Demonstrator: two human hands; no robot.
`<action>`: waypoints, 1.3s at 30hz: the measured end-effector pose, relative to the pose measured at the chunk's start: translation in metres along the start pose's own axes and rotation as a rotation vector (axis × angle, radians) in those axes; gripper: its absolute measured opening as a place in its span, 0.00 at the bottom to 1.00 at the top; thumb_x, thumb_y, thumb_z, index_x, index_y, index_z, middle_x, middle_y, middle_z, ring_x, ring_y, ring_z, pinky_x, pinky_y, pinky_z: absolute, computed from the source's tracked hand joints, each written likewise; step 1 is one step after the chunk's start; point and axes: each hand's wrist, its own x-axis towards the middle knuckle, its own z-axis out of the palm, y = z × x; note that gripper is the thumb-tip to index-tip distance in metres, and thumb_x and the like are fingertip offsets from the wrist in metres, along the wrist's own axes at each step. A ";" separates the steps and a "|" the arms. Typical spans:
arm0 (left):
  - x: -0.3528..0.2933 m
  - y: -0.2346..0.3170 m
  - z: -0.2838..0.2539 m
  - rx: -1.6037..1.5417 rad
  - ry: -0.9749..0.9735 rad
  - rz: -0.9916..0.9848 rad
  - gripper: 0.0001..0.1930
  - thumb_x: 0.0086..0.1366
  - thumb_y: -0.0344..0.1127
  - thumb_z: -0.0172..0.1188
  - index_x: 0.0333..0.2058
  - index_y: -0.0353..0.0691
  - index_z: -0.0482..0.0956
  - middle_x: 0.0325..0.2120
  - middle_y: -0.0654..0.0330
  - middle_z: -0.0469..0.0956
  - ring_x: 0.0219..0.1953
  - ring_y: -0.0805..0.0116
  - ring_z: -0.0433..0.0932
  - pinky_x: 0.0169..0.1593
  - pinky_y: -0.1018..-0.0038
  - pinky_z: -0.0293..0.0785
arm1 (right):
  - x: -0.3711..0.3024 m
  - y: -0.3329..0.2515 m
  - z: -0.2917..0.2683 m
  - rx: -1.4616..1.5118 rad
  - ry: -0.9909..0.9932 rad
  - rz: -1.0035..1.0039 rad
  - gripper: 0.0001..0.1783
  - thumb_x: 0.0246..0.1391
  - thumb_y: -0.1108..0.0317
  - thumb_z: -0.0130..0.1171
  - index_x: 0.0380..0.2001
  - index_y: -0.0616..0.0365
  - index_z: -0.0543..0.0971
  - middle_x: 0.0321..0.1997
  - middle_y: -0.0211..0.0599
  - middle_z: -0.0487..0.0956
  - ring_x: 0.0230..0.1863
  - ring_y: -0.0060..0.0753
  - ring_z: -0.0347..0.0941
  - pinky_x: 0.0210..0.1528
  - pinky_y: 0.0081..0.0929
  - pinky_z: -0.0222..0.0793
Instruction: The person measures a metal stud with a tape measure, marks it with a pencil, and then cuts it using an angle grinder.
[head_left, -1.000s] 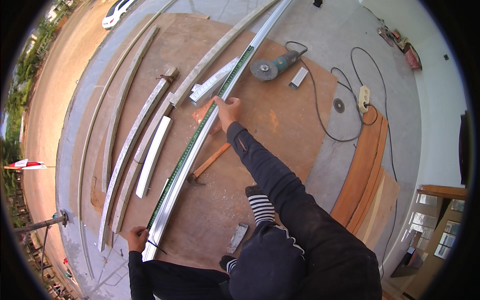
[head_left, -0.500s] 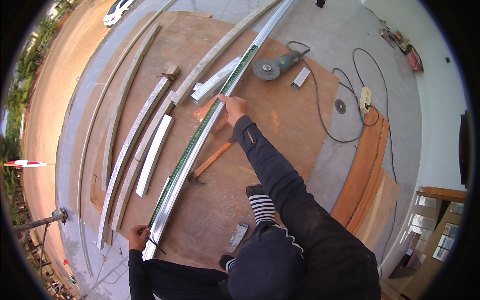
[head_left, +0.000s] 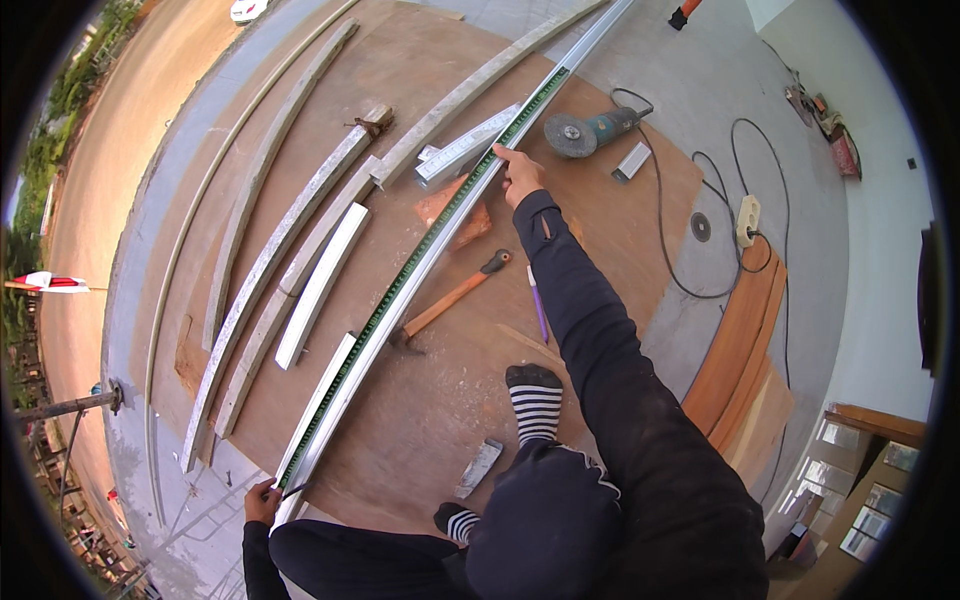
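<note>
Green tape [head_left: 401, 281]'s already laid along the silver rail [head_left: 345, 400], right hand [head_left: 522, 176] pinching both upper-center, left hand [head_left: 262, 502] pinching a dark stick [head_left: 294, 491] lower left, no marks visible yet.

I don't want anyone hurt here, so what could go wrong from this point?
The green strip could shift on the metal rail, since its far end extends past the right hand. The grinder lies with its disc exposed and might nick someone brushing it. The foot in the striped sock could strike the nearby hammer with little protection.
</note>
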 end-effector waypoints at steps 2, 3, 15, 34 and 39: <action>-0.004 -0.018 0.009 0.065 0.035 0.001 0.18 0.56 0.36 0.65 0.46 0.37 0.83 0.29 0.52 0.80 0.32 0.59 0.82 0.42 0.67 0.77 | 0.010 0.004 -0.003 -0.033 -0.001 -0.024 0.14 0.39 0.65 0.76 0.23 0.49 0.77 0.23 0.21 0.70 0.21 0.18 0.58 0.22 0.24 0.52; -0.007 -0.024 0.013 0.114 0.067 0.027 0.18 0.56 0.37 0.65 0.46 0.38 0.83 0.29 0.51 0.80 0.32 0.58 0.82 0.42 0.66 0.77 | 0.011 0.006 -0.001 -0.061 0.011 -0.024 0.14 0.40 0.65 0.75 0.24 0.50 0.77 0.23 0.21 0.70 0.21 0.17 0.58 0.22 0.23 0.53; -0.019 -0.030 0.019 0.079 0.066 -0.088 0.13 0.48 0.37 0.69 0.30 0.34 0.85 0.28 0.49 0.83 0.33 0.59 0.83 0.43 0.67 0.78 | 0.019 0.016 0.016 -0.113 -0.118 0.075 0.12 0.47 0.62 0.72 0.25 0.45 0.75 0.21 0.17 0.69 0.20 0.16 0.59 0.22 0.22 0.53; -0.023 0.021 0.024 0.101 0.027 -0.092 0.09 0.53 0.37 0.68 0.28 0.38 0.81 0.28 0.54 0.83 0.36 0.59 0.82 0.43 0.67 0.75 | 0.101 -0.009 -0.026 -0.256 -0.313 0.121 0.12 0.52 0.56 0.69 0.32 0.49 0.78 0.25 0.20 0.73 0.23 0.20 0.61 0.25 0.22 0.54; -0.027 0.014 0.026 0.120 0.086 -0.086 0.10 0.52 0.40 0.67 0.29 0.41 0.83 0.28 0.55 0.82 0.35 0.56 0.81 0.41 0.64 0.75 | 0.092 -0.008 -0.023 -0.250 -0.320 0.119 0.12 0.53 0.56 0.68 0.32 0.49 0.78 0.26 0.22 0.75 0.23 0.21 0.63 0.25 0.22 0.55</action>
